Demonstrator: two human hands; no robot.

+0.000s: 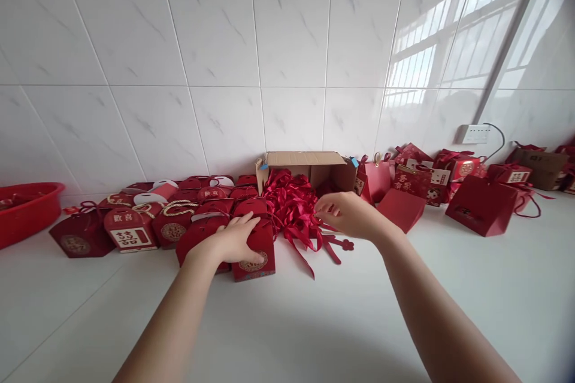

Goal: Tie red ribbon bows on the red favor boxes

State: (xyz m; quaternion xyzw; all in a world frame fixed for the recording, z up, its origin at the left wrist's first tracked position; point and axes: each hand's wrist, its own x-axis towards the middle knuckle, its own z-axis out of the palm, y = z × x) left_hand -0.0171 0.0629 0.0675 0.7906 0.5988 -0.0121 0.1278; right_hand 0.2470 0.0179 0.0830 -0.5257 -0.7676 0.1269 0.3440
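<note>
My left hand (233, 242) grips a small red gift box (265, 242) near the middle of the counter. Its thumb lies across the front by a round gold emblem, and the fingers reach over the top. At the right edge of a heap of shiny red ribbons (291, 206) is my right hand (344, 213), its fingers curled together. What those fingers hold, if anything, is hidden. Behind the ribbons, a cardboard box (305, 158) lies with its opening toward me. A dark red flower-ended piece (347, 245) rests below my right hand.
Several red gift boxes (130, 230), some with cord handles, crowd the left side. A red plastic basin (31, 209) stands at far left. More red bags and boxes (483, 203) sit at right, below a wall socket (474, 133). A tiled wall (291, 42) closes off the back.
</note>
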